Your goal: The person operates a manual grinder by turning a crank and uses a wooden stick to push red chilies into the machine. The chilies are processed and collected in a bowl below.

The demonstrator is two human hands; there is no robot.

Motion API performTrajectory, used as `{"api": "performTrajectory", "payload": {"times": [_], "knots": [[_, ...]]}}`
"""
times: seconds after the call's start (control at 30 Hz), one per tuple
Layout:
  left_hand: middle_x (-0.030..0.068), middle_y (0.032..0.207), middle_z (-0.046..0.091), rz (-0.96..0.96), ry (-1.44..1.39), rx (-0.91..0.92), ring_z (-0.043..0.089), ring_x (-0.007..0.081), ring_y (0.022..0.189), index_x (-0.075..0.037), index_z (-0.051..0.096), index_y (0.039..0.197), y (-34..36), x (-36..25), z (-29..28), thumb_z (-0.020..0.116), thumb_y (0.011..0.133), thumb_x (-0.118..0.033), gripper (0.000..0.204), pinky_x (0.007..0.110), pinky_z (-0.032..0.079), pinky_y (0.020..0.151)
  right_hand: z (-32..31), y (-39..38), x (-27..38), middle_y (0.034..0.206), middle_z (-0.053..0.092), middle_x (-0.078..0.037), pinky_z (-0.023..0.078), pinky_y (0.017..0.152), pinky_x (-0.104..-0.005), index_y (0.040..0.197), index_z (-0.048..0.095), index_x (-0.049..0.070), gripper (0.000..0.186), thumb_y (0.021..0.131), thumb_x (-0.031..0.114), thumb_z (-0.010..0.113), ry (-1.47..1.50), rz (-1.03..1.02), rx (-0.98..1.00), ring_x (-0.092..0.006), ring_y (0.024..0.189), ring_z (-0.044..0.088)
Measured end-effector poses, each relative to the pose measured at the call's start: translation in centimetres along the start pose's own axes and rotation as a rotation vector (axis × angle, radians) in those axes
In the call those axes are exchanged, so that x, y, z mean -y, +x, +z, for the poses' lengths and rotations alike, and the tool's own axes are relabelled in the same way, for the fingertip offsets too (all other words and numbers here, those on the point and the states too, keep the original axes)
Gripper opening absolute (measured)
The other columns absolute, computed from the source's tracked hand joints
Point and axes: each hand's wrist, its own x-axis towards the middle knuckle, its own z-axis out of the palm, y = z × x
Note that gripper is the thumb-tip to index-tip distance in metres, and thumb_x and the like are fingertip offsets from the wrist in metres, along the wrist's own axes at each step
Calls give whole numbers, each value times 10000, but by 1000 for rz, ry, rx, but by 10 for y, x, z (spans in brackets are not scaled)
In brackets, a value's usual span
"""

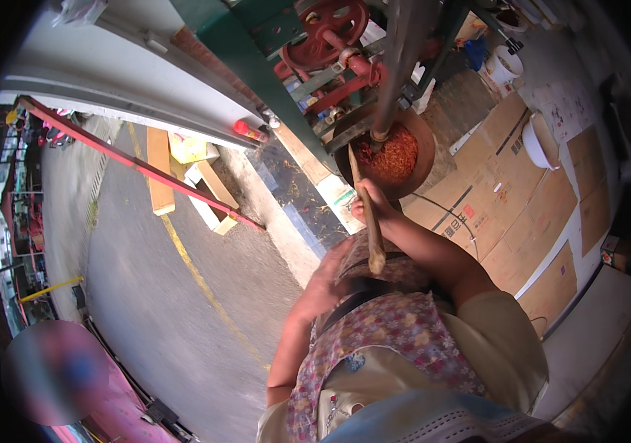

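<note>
My right hand (374, 204) is closed around a wooden stick (374, 240). The far end of the stick reaches over the left edge of a round brown mortar (424, 144). Inside it lies a heap of crushed red chilli (395, 158), its surface coarse and flaky. A long metal pounding rod (396, 77) comes down from the machine above, its lower tip in the chilli. My left hand (324, 277) is beside my waist at the flowered apron (389, 336). It is smeared by motion, so its fingers do not show clearly.
A green machine frame (230, 48) with a red wheel (328, 33) stands over the mortar. Flattened cardboard (478, 214) covers the floor at right, with a white basin (539, 140) on it. A red bar (127, 160) and an open box (212, 199) lie left.
</note>
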Motion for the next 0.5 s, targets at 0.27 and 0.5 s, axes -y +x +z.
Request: {"api": "performTrajectory", "payload": {"times": [0.27, 0.5], "knots": [[188, 1240, 526, 319, 297, -225, 507, 351, 1191, -34, 532, 1160, 76, 3, 22, 742, 754, -39, 457, 407, 439, 963, -7, 54, 12, 571, 359, -1, 353, 398, -250, 695, 369, 127, 448, 763, 485, 629, -109, -2, -92, -143, 446, 395], [157, 1103, 596, 151, 162, -289, 616, 290, 977, -27, 534, 1051, 69, 5, 6, 682, 830, -22, 266, 357, 494, 852, 21, 47, -11, 555, 313, -5, 320, 391, -276, 732, 344, 121, 396, 799, 395, 622, 204, -86, -335, -147, 412, 318]]}}
